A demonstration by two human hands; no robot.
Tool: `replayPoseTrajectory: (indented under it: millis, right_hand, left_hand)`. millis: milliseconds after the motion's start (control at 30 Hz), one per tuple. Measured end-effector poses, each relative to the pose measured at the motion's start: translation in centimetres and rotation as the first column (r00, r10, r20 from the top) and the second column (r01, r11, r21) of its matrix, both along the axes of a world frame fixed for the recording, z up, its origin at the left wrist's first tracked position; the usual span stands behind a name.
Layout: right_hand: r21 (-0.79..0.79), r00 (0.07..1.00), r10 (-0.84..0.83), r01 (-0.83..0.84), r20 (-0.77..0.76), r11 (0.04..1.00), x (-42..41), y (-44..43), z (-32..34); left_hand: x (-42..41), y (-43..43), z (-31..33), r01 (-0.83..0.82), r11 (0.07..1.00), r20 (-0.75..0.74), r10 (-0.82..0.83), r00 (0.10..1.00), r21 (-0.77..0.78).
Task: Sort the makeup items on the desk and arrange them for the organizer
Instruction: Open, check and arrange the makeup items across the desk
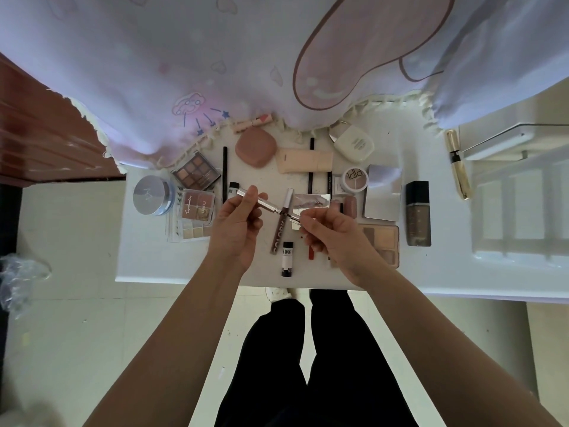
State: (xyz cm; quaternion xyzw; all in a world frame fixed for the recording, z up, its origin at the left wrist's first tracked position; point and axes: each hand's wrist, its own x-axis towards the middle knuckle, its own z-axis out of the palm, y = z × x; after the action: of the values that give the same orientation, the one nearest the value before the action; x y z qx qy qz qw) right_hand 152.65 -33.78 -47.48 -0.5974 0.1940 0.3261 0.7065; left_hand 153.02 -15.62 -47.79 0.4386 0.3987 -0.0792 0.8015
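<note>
While both hands are raised over the white worktop (446, 272), they share one slim silver tube (268, 204), which lies slantwise between them. The left hand (237, 223) pinches its far-left end between thumb and fingertips; the right hand (329, 238) curls round its near-right end. Directly beneath the silver tube lies a brown lip tube (278, 234), and just nearer than that a small white tube (287, 258). Left of the silver tube sit a brown eyeshadow palette (197, 172) and a blush palette (197, 206), with a round silver powder jar (152, 195) further left. Beyond the silver tube rest a pink compact (255, 147) and a peach squeeze tube (304, 161). Right of the silver tube are a mirrored square case (383, 192), a dark foundation bottle (417, 214) and, furthest right, a gold mascara (458, 166) beside a clear organizer (492, 257).
</note>
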Motion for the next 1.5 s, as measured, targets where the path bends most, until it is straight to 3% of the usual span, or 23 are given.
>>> replayPoseTrajectory:
  millis: [300,567,667,833,1000,1067,1100,1167,1200,1267,1367,1500]
  right_hand:
    - [0.014,0.991,-0.130,0.130,-0.012,0.991,0.1,-0.5,0.0]
    - [0.077,0.938,-0.312,0.326,-0.152,0.942,0.3,-2.7,0.3]
    - [0.073,0.947,-0.280,0.294,-0.158,0.953,-0.1,-3.2,0.4]
    - [0.042,0.979,-0.198,0.200,-0.055,0.979,-0.4,-3.2,0.8]
    - [-0.122,0.969,-0.229,0.239,0.095,0.963,0.1,-5.0,1.4]
    - [-0.197,0.968,-0.215,0.238,0.130,0.951,0.8,-6.7,1.6]
    - [-0.279,0.968,-0.190,0.230,0.163,0.932,1.3,-7.7,1.7]
    - [-0.520,0.967,-0.072,0.194,0.246,0.832,2.4,-10.2,1.9]
    - [-0.627,0.960,0.012,0.173,0.279,0.759,2.8,-11.6,2.2]
    - [-0.766,0.937,0.146,0.162,0.317,0.622,3.5,-13.9,2.7]
    - [-0.874,0.918,0.250,0.171,0.309,0.456,4.5,-16.8,1.9]
    - [-0.960,0.915,0.359,0.088,0.184,0.267,6.2,-19.1,-0.6]
  left_hand:
    - [-0.4,-0.3,-0.3,-0.040,0.998,-0.033,0.038,0.999,-0.050]
    - [-0.5,-1.6,0.2,-0.088,0.964,-0.038,0.081,0.996,-0.250]
    - [-0.5,-2.4,0.1,0.018,0.966,-0.033,-0.028,0.999,-0.257]
    - [-0.7,-4.5,-0.4,0.359,0.925,-0.027,-0.365,0.931,-0.129]
    - [-0.8,-7.4,-0.2,0.507,0.862,-0.043,-0.506,0.861,0.009]
    - [-0.2,-8.2,-0.2,0.592,0.770,-0.052,-0.599,0.799,0.237]
    - [0.1,-8.4,-0.7,0.615,0.670,-0.064,-0.653,0.755,0.415]
    - [0.8,-8.3,-2.0,0.537,0.295,-0.142,-0.764,0.629,0.790]
    - [0.9,-8.2,-2.7,0.459,0.119,-0.190,-0.799,0.571,0.881]
    - [0.9,-8.0,-4.1,0.370,-0.081,-0.274,-0.817,0.508,0.925]
    - [0.4,-8.1,-4.9,0.308,-0.201,-0.337,-0.800,0.496,0.930]
    - [0.4,-8.1,-5.2,0.275,-0.149,-0.280,-0.797,0.535,0.950]
